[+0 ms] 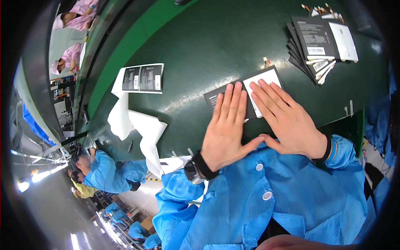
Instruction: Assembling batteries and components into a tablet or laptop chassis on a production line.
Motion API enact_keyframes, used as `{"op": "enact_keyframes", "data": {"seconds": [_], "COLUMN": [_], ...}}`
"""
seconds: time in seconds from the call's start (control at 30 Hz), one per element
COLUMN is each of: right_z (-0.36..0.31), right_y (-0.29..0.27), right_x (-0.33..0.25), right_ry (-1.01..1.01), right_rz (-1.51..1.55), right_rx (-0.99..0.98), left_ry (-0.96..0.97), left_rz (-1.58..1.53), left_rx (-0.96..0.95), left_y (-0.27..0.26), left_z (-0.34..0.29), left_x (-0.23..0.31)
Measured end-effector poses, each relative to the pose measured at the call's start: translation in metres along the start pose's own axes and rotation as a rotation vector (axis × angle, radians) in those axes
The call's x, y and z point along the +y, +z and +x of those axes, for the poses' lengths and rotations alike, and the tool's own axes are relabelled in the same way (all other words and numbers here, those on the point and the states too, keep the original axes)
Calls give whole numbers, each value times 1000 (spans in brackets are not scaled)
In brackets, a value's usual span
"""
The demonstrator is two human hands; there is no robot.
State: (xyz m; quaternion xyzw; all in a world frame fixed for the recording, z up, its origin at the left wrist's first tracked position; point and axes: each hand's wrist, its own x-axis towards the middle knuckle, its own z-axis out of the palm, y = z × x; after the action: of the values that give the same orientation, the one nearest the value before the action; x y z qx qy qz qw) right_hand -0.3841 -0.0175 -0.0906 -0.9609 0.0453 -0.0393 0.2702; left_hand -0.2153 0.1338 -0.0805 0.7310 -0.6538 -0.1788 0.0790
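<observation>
A flat battery pack lies on the green table in front of me, one part black with print, the other white. A small wired connector sticks out at its far edge. My left hand rests flat over the black part, its fingers stretched out and close together. Across the white part lies my right hand, flat too, with its fingers straight. The two thumbs meet near the pack's near edge. Both palms hide much of the pack, and neither hand grasps anything.
At the far right stands a fanned stack of similar battery packs. On the left, a strip of black printed labels trails white backing paper over the table's near edge. A small dark tool lies beside it. Co-workers sit beyond the left side.
</observation>
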Motion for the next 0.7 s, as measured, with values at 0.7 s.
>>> {"op": "enact_keyframes", "data": {"seconds": [0.7], "right_z": [-3], "right_y": [-5], "right_x": [-13], "right_ry": [-14], "right_rz": [-19], "right_rx": [42], "left_ry": [-23], "left_rz": [41], "left_rx": [149], "left_y": [1], "left_z": [-86], "left_x": [-27]}}
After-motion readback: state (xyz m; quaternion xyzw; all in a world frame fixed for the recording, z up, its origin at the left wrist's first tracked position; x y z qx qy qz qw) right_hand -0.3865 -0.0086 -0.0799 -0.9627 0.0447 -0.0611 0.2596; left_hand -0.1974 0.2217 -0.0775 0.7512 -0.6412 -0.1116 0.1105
